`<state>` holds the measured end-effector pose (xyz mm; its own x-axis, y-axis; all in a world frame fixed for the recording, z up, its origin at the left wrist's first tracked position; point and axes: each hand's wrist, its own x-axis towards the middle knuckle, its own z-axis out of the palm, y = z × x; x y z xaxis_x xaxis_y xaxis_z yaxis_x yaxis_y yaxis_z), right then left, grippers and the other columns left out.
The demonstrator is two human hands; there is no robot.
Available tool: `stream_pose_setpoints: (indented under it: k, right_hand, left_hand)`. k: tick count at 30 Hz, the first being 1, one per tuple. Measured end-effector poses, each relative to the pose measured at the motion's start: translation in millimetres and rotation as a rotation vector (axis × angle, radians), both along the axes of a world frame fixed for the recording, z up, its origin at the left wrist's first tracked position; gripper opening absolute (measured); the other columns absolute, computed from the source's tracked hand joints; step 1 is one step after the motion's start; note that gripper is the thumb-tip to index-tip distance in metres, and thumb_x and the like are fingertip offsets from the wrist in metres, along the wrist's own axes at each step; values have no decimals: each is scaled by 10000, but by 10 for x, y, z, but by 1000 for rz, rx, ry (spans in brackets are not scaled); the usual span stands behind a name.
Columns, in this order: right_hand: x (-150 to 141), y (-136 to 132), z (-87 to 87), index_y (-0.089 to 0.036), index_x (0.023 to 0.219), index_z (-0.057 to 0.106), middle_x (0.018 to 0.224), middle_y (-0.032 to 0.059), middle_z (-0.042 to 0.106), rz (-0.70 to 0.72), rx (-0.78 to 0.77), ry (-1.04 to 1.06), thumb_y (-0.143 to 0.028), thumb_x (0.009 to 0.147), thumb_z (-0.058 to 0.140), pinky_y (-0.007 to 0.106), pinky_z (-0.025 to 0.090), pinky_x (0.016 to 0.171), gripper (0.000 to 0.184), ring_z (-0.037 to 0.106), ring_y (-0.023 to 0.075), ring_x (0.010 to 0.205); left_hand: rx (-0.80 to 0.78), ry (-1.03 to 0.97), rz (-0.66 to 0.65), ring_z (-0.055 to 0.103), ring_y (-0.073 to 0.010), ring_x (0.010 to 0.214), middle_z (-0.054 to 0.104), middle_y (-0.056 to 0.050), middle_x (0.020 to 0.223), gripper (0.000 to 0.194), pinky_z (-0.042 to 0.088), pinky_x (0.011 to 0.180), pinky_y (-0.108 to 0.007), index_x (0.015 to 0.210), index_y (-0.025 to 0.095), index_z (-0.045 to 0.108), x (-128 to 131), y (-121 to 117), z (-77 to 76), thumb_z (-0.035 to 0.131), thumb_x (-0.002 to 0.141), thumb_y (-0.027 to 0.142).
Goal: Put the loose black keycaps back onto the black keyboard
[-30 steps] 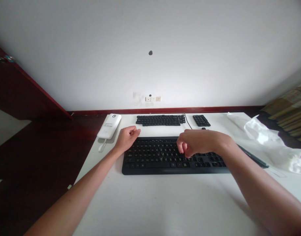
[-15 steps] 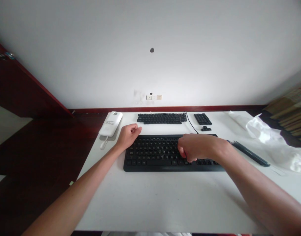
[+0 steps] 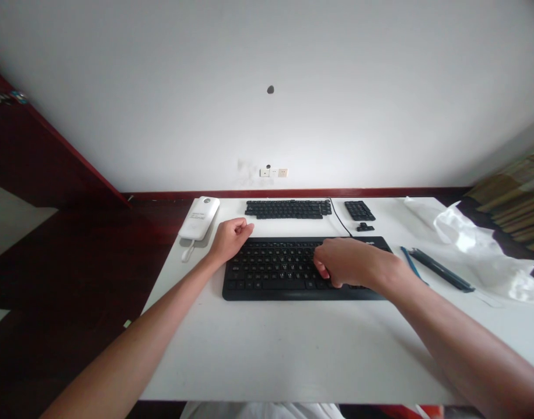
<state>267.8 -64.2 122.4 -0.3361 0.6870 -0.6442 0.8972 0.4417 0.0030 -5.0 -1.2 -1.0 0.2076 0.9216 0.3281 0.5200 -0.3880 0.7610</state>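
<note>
A black keyboard (image 3: pixel 273 285) lies on the white table before me. My left hand (image 3: pixel 232 237) is curled into a fist by its far left corner, with nothing visible in the fingers. Over the right part of the keys, my right hand (image 3: pixel 343 260) is closed, knuckles up and fingertips pointing down. Whatever its fingers hold, if anything, is hidden, as are the keys beneath. Beyond the keyboard lie a black keyboard-shaped key sheet (image 3: pixel 288 209), a separate number-pad block (image 3: pixel 359 210) and a small arrow-key piece (image 3: pixel 365 227).
At the far left of the table (image 3: pixel 267 355) is a white power bank (image 3: pixel 200 218) with a strap. To the right lie a dark elongated case (image 3: pixel 441 270), a thin blue tool (image 3: pixel 413 265) and crumpled white plastic wrapping (image 3: pixel 480 244). A black cable (image 3: pixel 340 218) runs behind the keyboard.
The view has shifted slightly, and the keyboard appears a little higher in it. My right hand sits slightly further left over the keys. My left hand keeps its fist by the corner.
</note>
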Motion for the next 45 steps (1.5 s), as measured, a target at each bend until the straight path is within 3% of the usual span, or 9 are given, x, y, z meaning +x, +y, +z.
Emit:
stream_pose_setpoints:
  k: [10, 16, 22, 28, 32, 38, 45]
  right_hand:
    - [-44, -27, -25, -143, 917, 836, 893, 135, 796, -18, 32, -26, 11, 636, 781, 349, 488, 680, 325, 764, 346, 901]
    - [-42, 35, 3, -120, 884, 828, 864, 128, 785, -78, 1, -43, -45, 624, 873, 347, 478, 657, 274, 757, 349, 869]
    - [30, 145, -16, -124, 952, 816, 971, 148, 767, -66, 18, -52, -208, 568, 960, 351, 476, 653, 419, 727, 375, 920]
    - [-28, 93, 12, -124, 904, 820, 877, 117, 777, -75, -52, -37, -123, 612, 903, 349, 452, 648, 303, 740, 355, 877]
    - [-17, 109, -1, -139, 938, 816, 933, 117, 781, -102, -51, -58, -154, 618, 915, 341, 446, 630, 335, 740, 356, 902]
    - [-28, 156, -71, -137, 975, 806, 958, 140, 779, 32, 38, -70, -199, 572, 963, 359, 470, 691, 437, 732, 381, 943]
    - [-100, 153, -79, -124, 1045, 783, 995, 137, 791, 131, 36, -58, -97, 537, 967, 343, 456, 709, 541, 725, 386, 1009]
  left_hand:
    - [5, 3, -5, 293, -115, 583, 290, 58, 584, 480, 244, 589, -272, 623, 200, 337, -1, 0, 11, 579, 956, 446]
    - [-1, 5, 0, 289, -115, 577, 287, 57, 586, 479, 242, 590, -276, 628, 201, 334, -2, 4, -1, 579, 956, 449]
    - [3, 3, 10, 283, -118, 570, 281, 56, 577, 479, 242, 587, -284, 626, 204, 333, 14, -4, 13, 581, 955, 447]
    - [5, 3, 6, 285, -118, 575, 277, 55, 584, 485, 243, 586, -281, 627, 204, 327, 13, -6, 15, 585, 958, 448]
    - [1, -7, -5, 280, -117, 571, 275, 56, 584, 489, 242, 586, -284, 629, 204, 320, 15, -2, 10, 588, 961, 442]
    - [9, -1, 11, 282, -118, 575, 269, 54, 587, 488, 238, 589, -286, 628, 204, 322, 31, -8, -14, 580, 962, 449]
    - [10, -28, 16, 286, -117, 572, 281, 55, 579, 479, 247, 590, -281, 623, 202, 331, 37, -26, 5, 580, 961, 432]
